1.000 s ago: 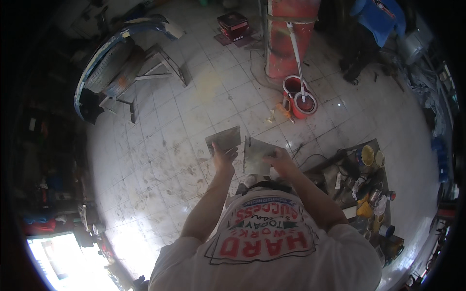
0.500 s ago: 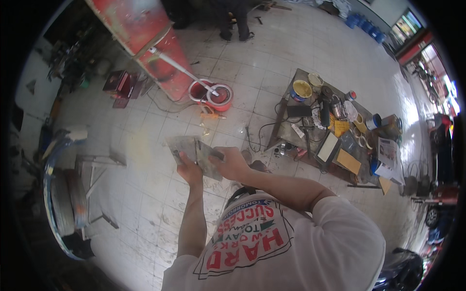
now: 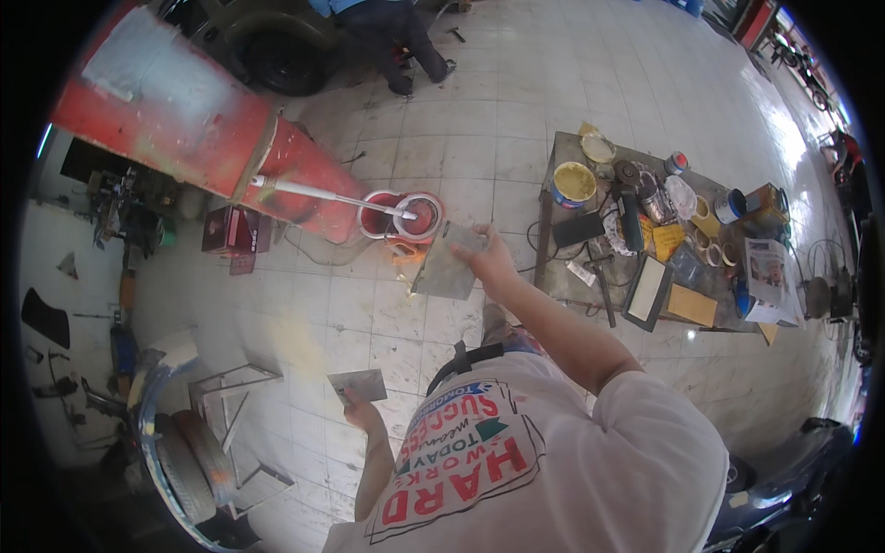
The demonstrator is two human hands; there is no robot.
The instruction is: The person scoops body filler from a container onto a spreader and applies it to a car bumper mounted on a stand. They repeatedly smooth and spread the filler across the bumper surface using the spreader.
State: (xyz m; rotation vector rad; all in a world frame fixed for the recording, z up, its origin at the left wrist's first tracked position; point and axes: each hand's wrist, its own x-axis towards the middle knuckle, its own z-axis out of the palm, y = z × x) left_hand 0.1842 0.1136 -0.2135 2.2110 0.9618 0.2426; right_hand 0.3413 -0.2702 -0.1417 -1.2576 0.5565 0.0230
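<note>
Pinching one grey plate (image 3: 360,384) in left hand (image 3: 355,407), another grey sheet (image 3: 448,262) in right hand (image 3: 489,261) — apart now, nothing yet set down on cluttered tabletop (image 3: 558,267) at right of frame.

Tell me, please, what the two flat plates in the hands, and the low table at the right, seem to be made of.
The plate in the right hand looks like thin sheet metal: dull grey, flat, smeared. The smaller plate in the left hand looks the same, grey and straight-edged; stiff plastic cannot be excluded. The low table seems to be bare steel, dark grey and stained, with thin straight legs.
</note>
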